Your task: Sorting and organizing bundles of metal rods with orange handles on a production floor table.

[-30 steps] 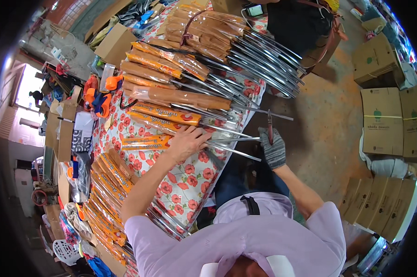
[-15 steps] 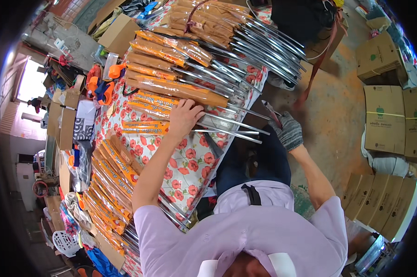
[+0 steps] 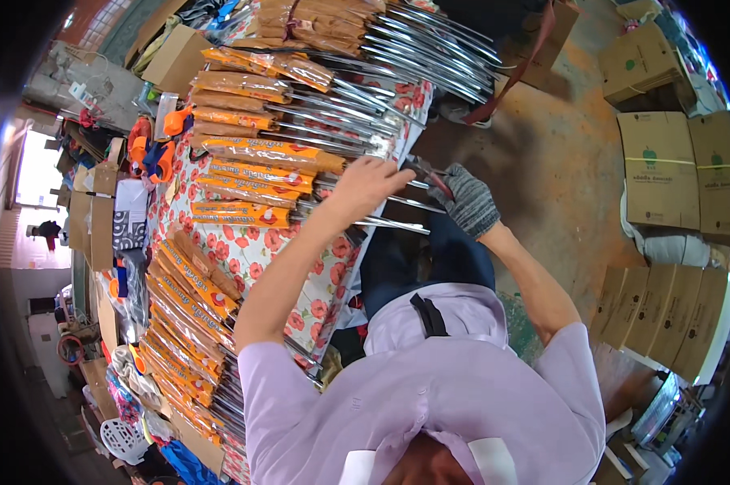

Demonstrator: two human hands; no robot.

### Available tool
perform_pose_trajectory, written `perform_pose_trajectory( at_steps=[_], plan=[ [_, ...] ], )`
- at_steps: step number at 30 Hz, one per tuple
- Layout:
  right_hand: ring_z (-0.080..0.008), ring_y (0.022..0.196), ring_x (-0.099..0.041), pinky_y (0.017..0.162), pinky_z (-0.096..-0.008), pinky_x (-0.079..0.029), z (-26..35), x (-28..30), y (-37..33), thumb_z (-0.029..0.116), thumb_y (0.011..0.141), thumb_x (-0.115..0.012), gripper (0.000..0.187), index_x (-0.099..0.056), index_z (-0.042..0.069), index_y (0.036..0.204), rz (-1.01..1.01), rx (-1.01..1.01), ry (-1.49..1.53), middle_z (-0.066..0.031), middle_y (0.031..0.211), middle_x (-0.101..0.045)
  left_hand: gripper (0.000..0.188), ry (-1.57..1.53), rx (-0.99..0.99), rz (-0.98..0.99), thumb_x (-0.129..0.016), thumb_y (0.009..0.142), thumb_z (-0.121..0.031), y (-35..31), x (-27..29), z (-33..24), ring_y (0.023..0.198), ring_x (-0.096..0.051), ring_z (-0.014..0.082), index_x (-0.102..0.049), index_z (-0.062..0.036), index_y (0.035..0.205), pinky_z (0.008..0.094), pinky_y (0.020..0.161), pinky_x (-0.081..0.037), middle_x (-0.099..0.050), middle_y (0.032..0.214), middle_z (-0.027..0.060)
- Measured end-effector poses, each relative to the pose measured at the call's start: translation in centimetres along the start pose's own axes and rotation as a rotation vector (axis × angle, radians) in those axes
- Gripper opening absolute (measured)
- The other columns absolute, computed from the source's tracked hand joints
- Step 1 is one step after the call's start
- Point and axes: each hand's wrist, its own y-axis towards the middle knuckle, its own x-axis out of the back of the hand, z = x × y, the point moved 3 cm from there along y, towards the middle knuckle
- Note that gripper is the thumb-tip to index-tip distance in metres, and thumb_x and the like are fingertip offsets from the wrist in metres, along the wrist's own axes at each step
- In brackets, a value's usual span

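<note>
Slim packs in clear plastic with orange labels (image 3: 264, 153) lie side by side on a flowered cloth, shiny metal rods (image 3: 385, 220) sticking out of them toward my right. My bare left hand (image 3: 365, 192) is closed over the rods of the middle packs, its fingers curled around one. In a grey knitted glove, my right hand (image 3: 468, 202) grips pliers (image 3: 432, 176) with reddish handles. The plier jaws are at the rod ends by my left fingertips; whether they bite on a rod is too small to tell.
More brown packs with rods (image 3: 324, 24) lie at the far end of the flowered cloth (image 3: 304, 311), and another pile of orange-labelled packs (image 3: 187, 323) lies near left. Cardboard boxes (image 3: 660, 174) stand at the right. Orange plastic pieces (image 3: 151, 153) and clutter line the left.
My left hand has slid right along the rods toward their ends. My right hand has brought the pliers left, up to my left fingertips. The whole view has shifted slightly.
</note>
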Motion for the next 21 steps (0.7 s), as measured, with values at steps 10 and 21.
perform_pose_trajectory(
  at_steps=[10, 21],
  plan=[
    [-0.0306, 0.113, -0.067, 0.095, -0.0367, -0.053, -1.4, 2.2, -8.9, 0.016, 0.091, -0.074, 0.036, -0.071, 0.010, 0.127, -0.506, -0.400, 0.412, -0.0123, 0.127, -0.066, 0.034, 0.029, 0.010, 0.059, -0.066, 0.088, -0.007, -0.3, 4.5, -2.9, 0.076, -0.066, 0.0226, -0.063, -0.0115, 0.121, 0.0345, 0.064, -0.054, -0.061, 0.087, 0.0046],
    [-0.0316, 0.132, -0.056, 0.111, -0.0375, -0.044, 0.7, -2.7, -16.1, 0.013, 0.089, -0.075, 0.051, -0.062, 0.006, 0.138, -0.265, -0.403, 0.476, -0.0154, 0.144, -0.057, 0.023, -0.267, 0.172, -0.109, -0.076, 0.084, -0.002, -3.0, 1.3, -6.4, 0.079, -0.073, 0.0248, -0.072, -0.0071, 0.106, 0.0346, 0.065, -0.058, -0.075, 0.094, 0.0072]
  ],
)
